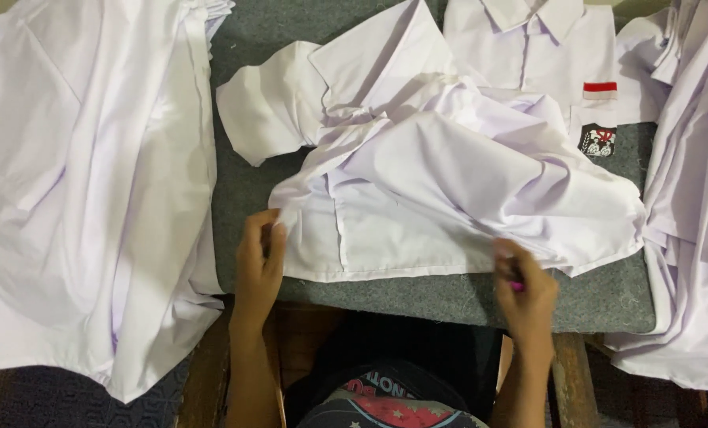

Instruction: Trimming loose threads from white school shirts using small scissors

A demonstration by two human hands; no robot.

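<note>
A crumpled white shirt (441, 174) lies spread on a grey felt-covered table (449, 297) in front of me. My left hand (259, 261) pinches the shirt's lower left corner between thumb and fingers. My right hand (524, 289) is closed on the shirt's lower hem further right, and a small pink object (517, 286), partly hidden in the fingers, shows there too.
A folded white shirt with a red-and-white patch and a dark badge (598, 140) lies at the back. A pile of white shirts (84, 182) covers the left side. More white cloth (690, 198) hangs at the right. The wooden table frame (568, 372) shows below.
</note>
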